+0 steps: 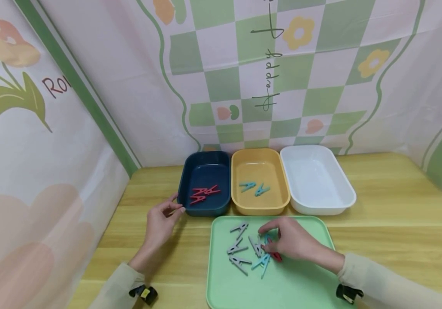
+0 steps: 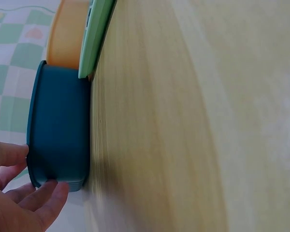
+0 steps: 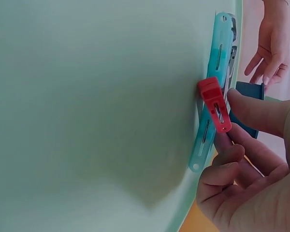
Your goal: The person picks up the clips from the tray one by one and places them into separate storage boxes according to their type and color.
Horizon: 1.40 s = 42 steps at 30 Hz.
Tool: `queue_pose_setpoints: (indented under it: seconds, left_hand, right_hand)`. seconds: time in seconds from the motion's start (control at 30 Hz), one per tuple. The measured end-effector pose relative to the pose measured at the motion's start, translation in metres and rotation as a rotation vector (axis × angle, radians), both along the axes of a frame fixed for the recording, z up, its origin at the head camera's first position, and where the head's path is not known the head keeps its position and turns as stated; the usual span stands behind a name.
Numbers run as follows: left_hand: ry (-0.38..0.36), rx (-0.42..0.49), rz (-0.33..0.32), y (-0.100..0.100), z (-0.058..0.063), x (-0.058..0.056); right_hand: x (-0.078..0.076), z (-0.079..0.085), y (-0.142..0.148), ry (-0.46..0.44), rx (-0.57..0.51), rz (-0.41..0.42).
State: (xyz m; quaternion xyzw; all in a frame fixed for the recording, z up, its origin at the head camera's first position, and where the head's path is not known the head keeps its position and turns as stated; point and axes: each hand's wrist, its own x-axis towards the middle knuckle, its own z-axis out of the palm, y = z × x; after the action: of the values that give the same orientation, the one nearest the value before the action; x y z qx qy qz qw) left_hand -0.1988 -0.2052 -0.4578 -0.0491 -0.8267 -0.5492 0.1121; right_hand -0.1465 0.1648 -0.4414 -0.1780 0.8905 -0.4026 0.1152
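Observation:
My left hand (image 1: 161, 223) holds the near left corner of a dark blue box (image 2: 60, 125), thumb at the rim and fingers against the outer wall. Over a green tray (image 1: 275, 287), my right hand (image 1: 294, 240) reaches down with thumb and index finger apart. Close by its fingertips lie a red clothespin (image 3: 214, 104), a light blue clothespin (image 1: 261, 262) and a grey clothespin (image 1: 255, 246); another light blue clothespin (image 3: 203, 142) is partly hidden. Farther left on the tray are three more grey clothespins (image 1: 237, 248).
Three red clothespins (image 1: 198, 199) lie in the dark blue box. Beside it stands a yellow box (image 1: 260, 210) with two light blue clothespins (image 1: 248, 186), then a white box (image 1: 317, 180). All sit on a wooden table (image 1: 391, 240) before a patterned cloth (image 1: 255, 77).

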Motion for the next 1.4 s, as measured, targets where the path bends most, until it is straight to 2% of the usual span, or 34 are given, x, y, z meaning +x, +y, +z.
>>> queue_pose_setpoints:
  seconds: [0.2,0.43,0.8,1.13,1.4]
  left_hand:
    - [0.001,-0.014,0.006,0.001,0.0,0.0]
    - [-0.002,-0.022,0.015,0.001,-0.001,0.0]
    - [-0.011,-0.03,0.02,0.001,0.0,0.001]
    - [-0.001,-0.009,0.01,0.002,0.002,0.0]
    - [-0.008,0.001,0.003,0.001,0.0,0.0]
  right_hand:
    - [0.001,-0.002,0.007,0.017,0.019,-0.028]
    - [0.006,0.001,0.02,-0.006,0.052,-0.096]
    - [0.01,0.004,0.042,0.082,0.044,-0.177]
    - [0.018,0.0,0.052,0.126,0.04,-0.198]
    - [0.02,-0.002,0.049,0.09,0.058,-0.163]
